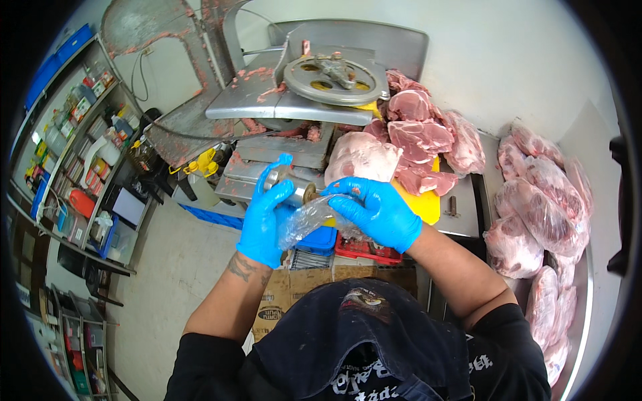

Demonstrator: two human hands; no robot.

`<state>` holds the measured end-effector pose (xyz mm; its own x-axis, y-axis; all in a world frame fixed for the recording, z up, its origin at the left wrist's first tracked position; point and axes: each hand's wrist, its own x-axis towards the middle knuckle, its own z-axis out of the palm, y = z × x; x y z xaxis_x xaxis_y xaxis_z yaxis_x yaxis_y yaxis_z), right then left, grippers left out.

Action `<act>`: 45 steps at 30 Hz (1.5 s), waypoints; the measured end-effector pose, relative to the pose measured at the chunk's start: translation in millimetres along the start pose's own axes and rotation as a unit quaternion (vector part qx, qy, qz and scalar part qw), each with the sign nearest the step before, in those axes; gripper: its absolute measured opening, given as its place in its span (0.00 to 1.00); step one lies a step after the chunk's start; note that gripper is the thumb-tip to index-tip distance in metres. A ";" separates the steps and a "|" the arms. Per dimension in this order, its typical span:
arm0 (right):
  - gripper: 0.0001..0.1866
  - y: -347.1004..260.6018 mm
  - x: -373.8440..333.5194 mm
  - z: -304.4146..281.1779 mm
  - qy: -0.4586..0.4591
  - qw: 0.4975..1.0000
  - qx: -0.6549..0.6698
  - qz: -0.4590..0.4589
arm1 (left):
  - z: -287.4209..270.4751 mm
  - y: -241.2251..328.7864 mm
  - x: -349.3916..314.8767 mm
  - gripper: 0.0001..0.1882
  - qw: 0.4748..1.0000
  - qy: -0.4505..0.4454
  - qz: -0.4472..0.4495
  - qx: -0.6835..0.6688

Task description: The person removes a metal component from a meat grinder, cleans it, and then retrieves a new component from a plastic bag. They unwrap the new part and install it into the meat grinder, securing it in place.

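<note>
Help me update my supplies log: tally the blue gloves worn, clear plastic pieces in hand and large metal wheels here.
Blue gloves: 2
Clear plastic piece: 1
Large metal wheel: 1
Total: 4

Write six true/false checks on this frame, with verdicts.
1. Left hand and right hand are gloved in blue. True.
2. The wheel is red. False: it is grey.
3. The right hand holds a clear bag. True.
4. Bagged meat lies at frame left. False: frame right.
5. The red tray is left of the blue tray. False: right of it.
6. Shelves stand at frame left. True.
</note>
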<state>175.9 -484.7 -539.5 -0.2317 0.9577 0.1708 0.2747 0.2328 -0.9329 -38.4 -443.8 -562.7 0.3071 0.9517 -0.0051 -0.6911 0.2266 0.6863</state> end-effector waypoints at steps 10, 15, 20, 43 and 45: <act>0.11 30.7 -26.5 -14.6 0.035 0.997 0.042 0.052 | -27.9 -67.3 -10.1 0.21 0.964 0.017 -0.264 -0.023; 0.10 34.2 -33.0 -24.5 0.031 0.992 0.012 0.123 | -18.2 -78.4 -26.2 0.22 0.902 -0.210 -0.178 0.332; 0.11 36.5 -37.9 -26.1 0.031 0.988 0.075 0.133 | 1.1 -76.8 -38.9 0.23 0.909 -0.215 -0.192 0.302; 0.11 65.0 -54.4 -11.9 -0.001 0.994 0.030 0.108 | 6.2 -103.6 -43.2 0.28 0.936 -0.105 -0.261 0.213; 0.11 70.1 -53.6 -22.0 -0.009 0.998 -0.018 0.065 | 4.7 -105.1 -43.5 0.27 0.943 -0.080 -0.293 0.138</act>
<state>228.2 -516.0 -607.0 -0.2078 0.9772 0.0437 0.3365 0.1134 -0.9348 23.9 -510.0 -631.1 0.6928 0.6316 -0.3481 -0.1830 0.6208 0.7623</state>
